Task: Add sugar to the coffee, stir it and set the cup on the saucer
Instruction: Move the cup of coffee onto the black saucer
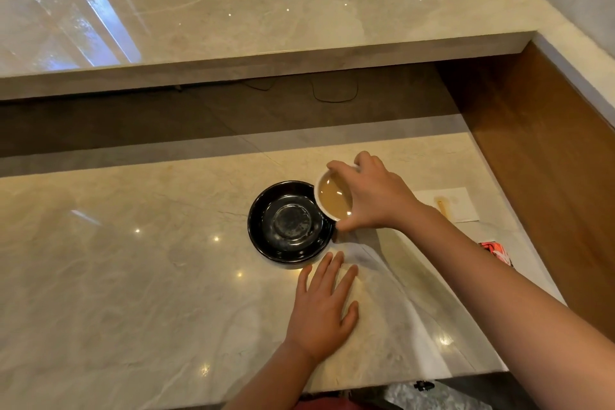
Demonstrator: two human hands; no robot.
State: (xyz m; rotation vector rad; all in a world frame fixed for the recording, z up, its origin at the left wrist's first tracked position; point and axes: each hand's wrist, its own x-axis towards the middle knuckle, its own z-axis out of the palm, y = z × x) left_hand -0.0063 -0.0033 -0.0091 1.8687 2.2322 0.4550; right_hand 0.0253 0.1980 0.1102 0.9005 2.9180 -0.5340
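Observation:
A white cup of light brown coffee [332,199] is held from above by my right hand [372,198], fingers clamped around its rim. The cup overlaps the right edge of a glossy black saucer [263,236] on the marble counter; whether it touches the saucer I cannot tell. My left hand [324,306] lies flat on the counter just in front of the saucer, fingers spread, holding nothing.
A white napkin with a wooden stirrer [444,206] lies to the right, behind my right forearm. A red packet [497,251] sits near the wooden side wall [539,156]. A raised marble ledge [266,53] overhangs the back of the counter.

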